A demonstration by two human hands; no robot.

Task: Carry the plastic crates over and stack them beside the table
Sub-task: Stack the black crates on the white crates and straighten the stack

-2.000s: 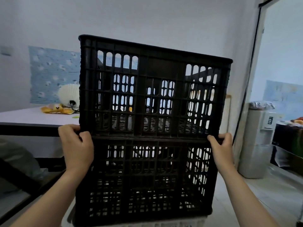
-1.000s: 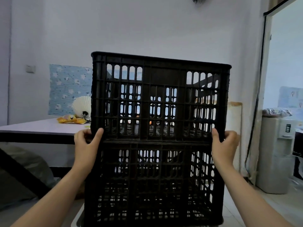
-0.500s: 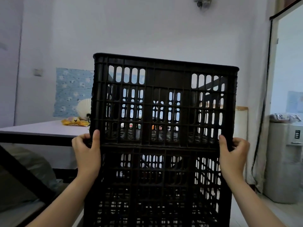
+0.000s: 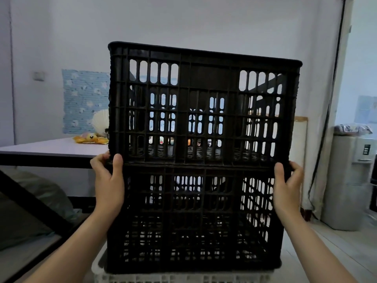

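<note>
Fingers (image 4: 118, 162) grip crate stack (image 4: 204, 201) at seam, both sides.

We lose the fingertips of left hand (image 4: 109, 186) and right hand (image 4: 286, 188) behind the black crates (image 4: 204, 111). White crate (image 4: 183, 278) beneath: cut by bottom edge. Small things (image 4: 189, 141) glimpsed through the slots, we cannot name. Grey appliance (image 4: 346, 180), right: blurred, clipped by frame.
</note>
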